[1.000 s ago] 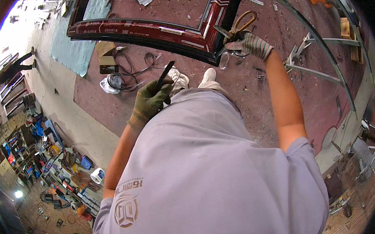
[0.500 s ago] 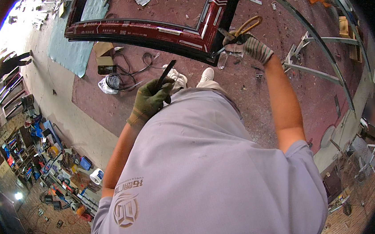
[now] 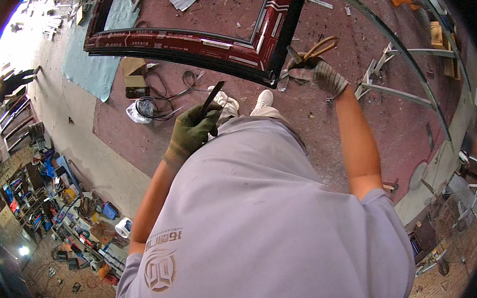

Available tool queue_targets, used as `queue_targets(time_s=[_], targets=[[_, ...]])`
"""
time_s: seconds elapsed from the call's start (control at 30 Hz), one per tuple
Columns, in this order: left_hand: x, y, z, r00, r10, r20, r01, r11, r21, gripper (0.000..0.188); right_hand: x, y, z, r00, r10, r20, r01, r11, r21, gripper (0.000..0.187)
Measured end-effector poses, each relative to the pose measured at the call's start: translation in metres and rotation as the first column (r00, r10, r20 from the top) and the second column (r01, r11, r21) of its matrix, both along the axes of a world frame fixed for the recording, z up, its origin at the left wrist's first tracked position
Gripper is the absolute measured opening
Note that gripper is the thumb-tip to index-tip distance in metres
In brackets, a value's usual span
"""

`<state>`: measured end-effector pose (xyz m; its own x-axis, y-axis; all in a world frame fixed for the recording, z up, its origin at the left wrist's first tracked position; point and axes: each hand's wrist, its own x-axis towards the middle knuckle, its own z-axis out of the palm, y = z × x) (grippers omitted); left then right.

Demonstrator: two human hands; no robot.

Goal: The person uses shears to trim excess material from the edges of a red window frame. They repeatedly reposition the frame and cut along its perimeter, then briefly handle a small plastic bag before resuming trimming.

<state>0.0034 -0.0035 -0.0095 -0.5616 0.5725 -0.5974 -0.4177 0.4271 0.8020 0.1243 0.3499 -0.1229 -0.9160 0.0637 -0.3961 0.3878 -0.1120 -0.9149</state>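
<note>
My left hand [image 3: 194,130], in a green glove, is closed around a short, flat black strip [image 3: 210,99] that slants up to the right. My right hand [image 3: 317,75], in a grey striped glove, grips scissors [image 3: 319,47] whose yellow-brown handle loops stick out past the fingers. A slim silver tip [image 3: 282,79] shows below that hand, close to the frame's corner; whether it belongs to the scissors I cannot tell. Just left of the right hand is the lower right corner of a dark red window frame [image 3: 184,42] with black edging, covered in printed film.
Curved metal rails [image 3: 390,36] and a grey metal stand [image 3: 395,92] occupy the right. A cardboard box [image 3: 134,67], coiled black strip [image 3: 164,107] and clear plastic bag [image 3: 138,113] lie on the red floor. Tools and parts crowd the lower left. Another person [image 3: 11,85] is at far left.
My right hand has lowered slightly toward me with the scissors, the loops shifting right. The black strip and left hand have dipped a little. The frame stays nearly in place.
</note>
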Motion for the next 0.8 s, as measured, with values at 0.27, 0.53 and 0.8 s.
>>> queue_targets(time_s=[0.27, 0.53, 0.8], targets=[[-0.002, 0.001, 0.003, 1.000, -0.014, 0.023, 0.015, 1.000, -0.010, 0.027, 0.032, -0.033, -0.019, 0.880, -0.466, 0.088, 0.468, 0.821, -0.327, 0.025], [-0.003, 0.005, 0.005, 0.999, -0.035, -0.035, 0.034, 0.999, -0.032, 0.024, 0.048, -0.066, -0.026, 0.719, -0.651, 0.245, 0.689, 0.619, -0.377, 0.019], [-0.006, 0.008, -0.001, 0.993, -0.092, -0.069, 0.091, 0.996, -0.014, 0.025, 0.060, -0.012, -0.040, 0.382, -0.893, 0.236, 0.902, 0.306, -0.305, 0.026]])
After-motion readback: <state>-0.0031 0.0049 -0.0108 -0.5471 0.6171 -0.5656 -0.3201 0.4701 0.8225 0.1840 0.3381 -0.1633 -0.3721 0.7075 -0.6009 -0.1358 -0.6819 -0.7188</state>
